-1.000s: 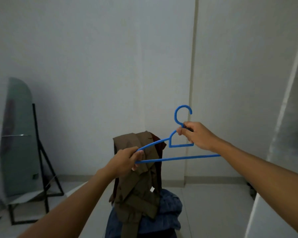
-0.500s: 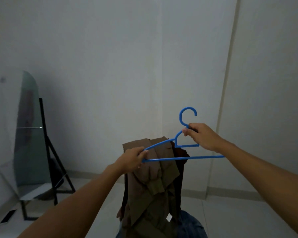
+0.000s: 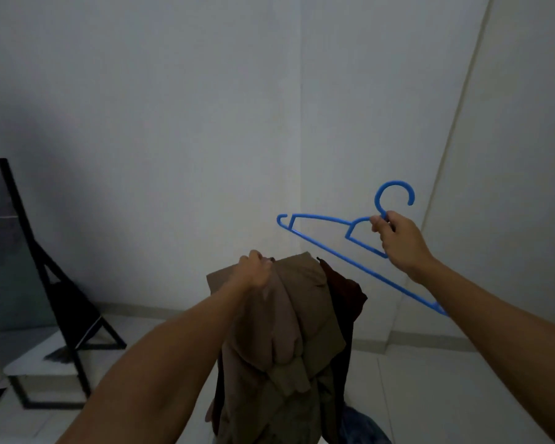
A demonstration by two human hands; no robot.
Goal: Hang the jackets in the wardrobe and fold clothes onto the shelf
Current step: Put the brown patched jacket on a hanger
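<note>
Left hand (image 3: 253, 267) clutching the top of a brown jacket (image 3: 289, 341); right hand (image 3: 398, 241) closed around a tilted blue hanger (image 3: 334, 248) below its hook.

We list two bare forearms, no sleeves showing, ending in an ungloved left hand (image 3: 253, 267) and an ungloved right hand (image 3: 401, 241).

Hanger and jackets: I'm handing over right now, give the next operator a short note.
Right hand grips the blue hanger at its neck, held up and tilted, free of any cloth.
Left hand grips the top of the brown jacket; a dark garment hangs behind it, blue cloth below.
Done: hanger and jacket in hand.
Left: slip hanger into jacket, hang it, fold the rest. Wardrobe not in view.
</note>
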